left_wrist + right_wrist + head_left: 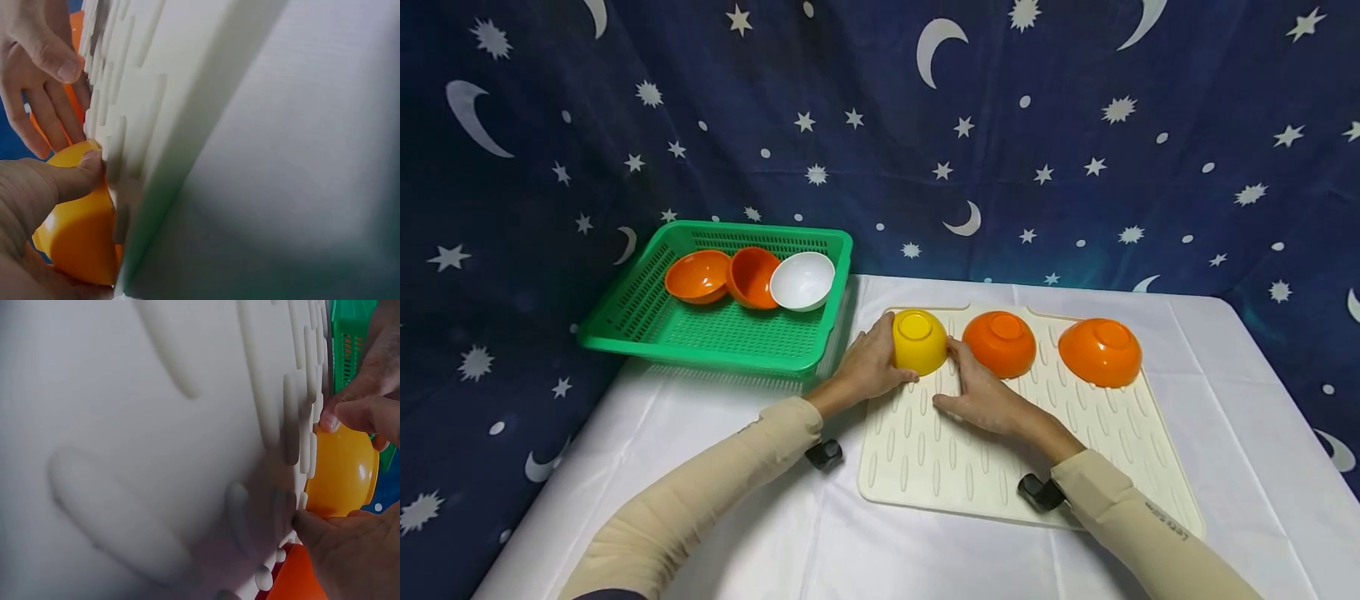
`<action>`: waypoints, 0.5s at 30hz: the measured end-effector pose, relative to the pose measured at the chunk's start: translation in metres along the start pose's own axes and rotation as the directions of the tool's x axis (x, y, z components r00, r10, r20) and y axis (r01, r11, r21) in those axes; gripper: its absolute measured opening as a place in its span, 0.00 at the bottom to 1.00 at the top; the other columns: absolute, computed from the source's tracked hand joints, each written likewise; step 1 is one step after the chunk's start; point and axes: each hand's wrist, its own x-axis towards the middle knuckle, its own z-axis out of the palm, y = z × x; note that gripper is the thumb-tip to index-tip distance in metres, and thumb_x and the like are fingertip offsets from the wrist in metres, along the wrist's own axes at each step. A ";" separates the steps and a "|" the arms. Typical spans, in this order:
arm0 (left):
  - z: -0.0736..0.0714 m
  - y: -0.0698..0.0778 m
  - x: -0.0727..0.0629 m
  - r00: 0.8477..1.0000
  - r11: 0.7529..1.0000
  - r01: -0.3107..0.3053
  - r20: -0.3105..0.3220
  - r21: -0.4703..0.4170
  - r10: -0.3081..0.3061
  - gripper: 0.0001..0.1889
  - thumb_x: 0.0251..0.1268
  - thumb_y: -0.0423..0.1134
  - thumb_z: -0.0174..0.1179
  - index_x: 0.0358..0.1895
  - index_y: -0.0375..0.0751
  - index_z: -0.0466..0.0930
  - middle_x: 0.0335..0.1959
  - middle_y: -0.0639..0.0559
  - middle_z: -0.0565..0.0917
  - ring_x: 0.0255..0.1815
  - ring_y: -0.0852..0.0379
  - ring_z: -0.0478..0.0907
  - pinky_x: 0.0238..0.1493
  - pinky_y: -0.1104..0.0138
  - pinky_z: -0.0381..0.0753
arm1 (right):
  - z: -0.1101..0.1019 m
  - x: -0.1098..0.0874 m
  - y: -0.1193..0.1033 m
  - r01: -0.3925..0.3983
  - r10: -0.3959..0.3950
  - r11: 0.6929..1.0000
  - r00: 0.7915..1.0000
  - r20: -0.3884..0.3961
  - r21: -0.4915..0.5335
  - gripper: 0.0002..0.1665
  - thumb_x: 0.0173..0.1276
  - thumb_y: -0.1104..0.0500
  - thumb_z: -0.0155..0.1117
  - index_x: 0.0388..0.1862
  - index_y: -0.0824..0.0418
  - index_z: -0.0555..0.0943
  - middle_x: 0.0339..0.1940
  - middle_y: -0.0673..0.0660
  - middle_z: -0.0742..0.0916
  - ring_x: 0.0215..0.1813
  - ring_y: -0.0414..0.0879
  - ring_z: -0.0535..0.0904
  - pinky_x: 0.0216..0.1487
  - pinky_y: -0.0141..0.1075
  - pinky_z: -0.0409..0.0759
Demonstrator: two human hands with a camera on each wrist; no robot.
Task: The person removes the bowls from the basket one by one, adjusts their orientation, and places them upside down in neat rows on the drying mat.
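In the head view, my left grip [874, 360] is curled about the yellow bowl [919, 340] from 8 o'clock. The bowl sits upside down toward 11 o'clock on the cream ribbed mat [925, 450], which lies on the white-clothed desk [850, 550]. My right grip [981, 396], at 4 o'clock from the bowl, is spread wide, fingers beside it, thumb apart. Toward 3 o'clock from it stand one upturned orange bowl [1000, 354] and then another [1101, 362]. Between 9 and 10 o'clock, the green basket [707, 356] holds two more orange bowls [697, 279] and a white bowl [803, 282].

In the left wrist view, my left thumb presses the yellow bowl at 8 o'clock; my right fingers reach in from 10, nearly straight.

In the right wrist view, the yellow bowl shows at 3 o'clock between both grips; whether my right fingertips touch it, I cannot tell
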 end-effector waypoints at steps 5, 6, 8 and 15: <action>0.000 -0.001 -0.003 1.000 1.000 -0.020 -0.006 -0.004 0.020 0.54 0.56 0.44 0.78 0.77 0.28 0.50 0.73 0.33 0.66 0.72 0.41 0.66 0.74 0.44 0.57 | 0.002 -0.001 0.000 0.004 -0.004 1.000 1.000 -0.004 -0.005 0.57 0.67 0.58 0.71 0.81 0.68 0.44 0.81 0.70 0.57 0.81 0.59 0.51 0.77 0.54 0.48; 0.000 -0.002 -0.003 1.000 1.000 -0.018 -0.002 0.000 0.018 0.55 0.56 0.44 0.78 0.77 0.28 0.49 0.74 0.33 0.65 0.73 0.40 0.65 0.74 0.45 0.56 | 0.003 0.000 0.000 0.007 -0.007 1.000 1.000 -0.005 -0.006 0.57 0.67 0.58 0.71 0.81 0.68 0.45 0.81 0.70 0.57 0.80 0.59 0.52 0.77 0.55 0.49; 0.000 -0.002 -0.005 1.000 1.000 -0.012 0.000 0.004 0.012 0.55 0.57 0.44 0.77 0.78 0.27 0.47 0.75 0.32 0.63 0.74 0.40 0.64 0.75 0.45 0.56 | 0.004 0.000 -0.001 0.007 -0.007 1.000 1.000 -0.007 -0.001 0.57 0.66 0.58 0.71 0.81 0.68 0.45 0.80 0.70 0.57 0.80 0.59 0.52 0.77 0.54 0.49; 0.004 0.001 -0.007 1.000 1.000 0.004 -0.012 -0.019 -0.004 0.57 0.58 0.45 0.76 0.80 0.29 0.43 0.79 0.34 0.56 0.75 0.40 0.62 0.75 0.52 0.59 | 0.000 -0.002 0.000 -0.012 0.012 1.000 1.000 -0.007 -0.009 0.54 0.70 0.55 0.68 0.81 0.67 0.46 0.81 0.69 0.56 0.81 0.59 0.49 0.77 0.56 0.48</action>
